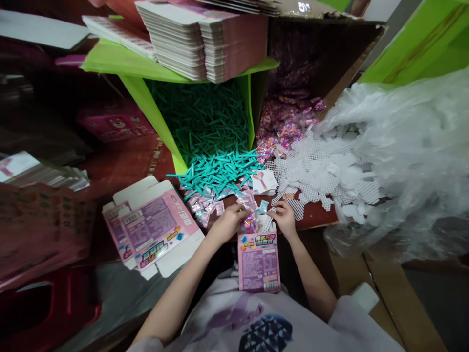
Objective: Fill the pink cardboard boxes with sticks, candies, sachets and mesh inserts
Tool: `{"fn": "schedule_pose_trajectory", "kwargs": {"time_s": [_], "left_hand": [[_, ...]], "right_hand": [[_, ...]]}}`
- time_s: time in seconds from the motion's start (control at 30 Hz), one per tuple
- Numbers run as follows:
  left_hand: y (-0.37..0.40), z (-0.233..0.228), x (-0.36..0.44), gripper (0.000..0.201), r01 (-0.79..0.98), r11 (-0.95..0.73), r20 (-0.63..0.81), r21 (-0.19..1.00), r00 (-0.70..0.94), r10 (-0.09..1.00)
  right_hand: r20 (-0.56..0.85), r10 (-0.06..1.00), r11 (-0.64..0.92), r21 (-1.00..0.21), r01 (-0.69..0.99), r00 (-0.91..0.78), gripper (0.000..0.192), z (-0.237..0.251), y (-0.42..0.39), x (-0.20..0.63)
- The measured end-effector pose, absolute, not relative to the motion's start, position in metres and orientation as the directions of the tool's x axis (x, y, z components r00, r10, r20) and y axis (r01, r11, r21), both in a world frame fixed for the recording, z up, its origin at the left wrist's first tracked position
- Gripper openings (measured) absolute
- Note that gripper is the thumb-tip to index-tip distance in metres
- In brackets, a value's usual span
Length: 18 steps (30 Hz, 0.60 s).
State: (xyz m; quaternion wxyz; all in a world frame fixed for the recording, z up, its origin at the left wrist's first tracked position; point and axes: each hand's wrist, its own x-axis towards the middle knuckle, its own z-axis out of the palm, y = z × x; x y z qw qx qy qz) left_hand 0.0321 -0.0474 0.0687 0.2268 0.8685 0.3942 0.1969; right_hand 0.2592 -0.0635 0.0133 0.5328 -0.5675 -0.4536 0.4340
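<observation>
A pink and purple printed box (259, 266) stands upright against my shirt, its top open. My left hand (227, 222) is closed on a clear bag of colourful beads (251, 222) at the left of the box opening. A white perforated board (266, 224) sticks up from the right side of the opening. Beside it my right hand (285, 220) has its fingers pinched together; what they grip is too small to make out. Just beyond the opening lies a small teal packet (263, 207), close to the right fingertips.
Teal sticks (220, 171) spill from a green bin. Behind the hands lie pink sachets (205, 205), a stack of cards (264, 182), white perforated boards (322, 176) and bead bags (282, 122). Flat boxes (154, 230) lie left; plastic sheeting (410, 161) hangs right.
</observation>
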Motion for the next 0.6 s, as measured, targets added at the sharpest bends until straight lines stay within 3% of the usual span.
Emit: {"fn": "schedule_pose_trajectory", "kwargs": {"time_s": [0.23,0.33,0.4,0.5,0.6], "left_hand": [[-0.049,0.057,0.033,0.045,0.595,-0.604,0.149,0.531,0.636,0.757],[-0.048,0.067,0.041,0.047,0.669,-0.598,0.210,0.441,0.570,0.794],[-0.048,0.077,0.051,0.045,0.645,-0.663,0.207,0.380,0.639,0.740],[-0.047,0.084,0.063,0.034,0.628,-0.697,0.066,0.347,0.725,0.686],[-0.046,0.081,0.064,0.023,0.711,-0.563,-0.070,0.422,0.645,0.761]], "right_hand": [[0.068,0.977,0.039,-0.988,0.146,0.202,0.024,0.011,-0.078,0.251],[0.099,0.925,0.065,-0.992,0.104,0.367,0.020,0.011,-0.082,0.245],[0.102,0.883,0.072,-0.994,0.083,0.458,0.019,0.011,-0.086,0.240],[0.100,0.881,0.073,-0.994,0.076,0.463,0.022,0.012,-0.090,0.236],[0.046,0.881,0.055,-0.998,-0.006,0.470,0.029,0.011,-0.092,0.237]]}}
